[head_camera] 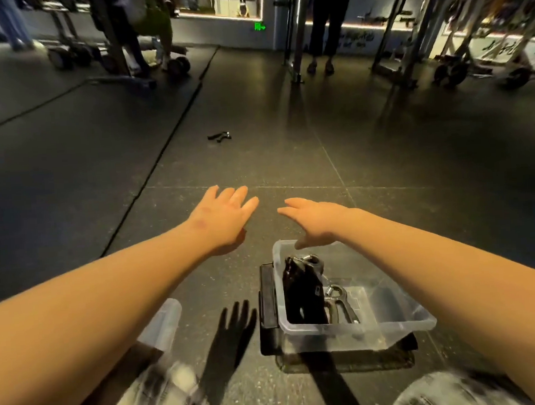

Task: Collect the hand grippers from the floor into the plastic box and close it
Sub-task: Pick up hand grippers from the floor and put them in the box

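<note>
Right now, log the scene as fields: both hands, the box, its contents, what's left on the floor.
left hand: open, empty, stretched forward
right hand: open, empty, near the box's far rim
plastic box: uncovered
contents: hand grippers, black and metal
left on floor: stray gripper, ahead of the hands, slightly left

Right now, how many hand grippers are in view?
3: a floor gripper lying far ahead; a black gripper and a metal gripper in the box. Others may hide beneath them.

Open floor [257,159] ahead; plastic box [393,326] near right
</note>
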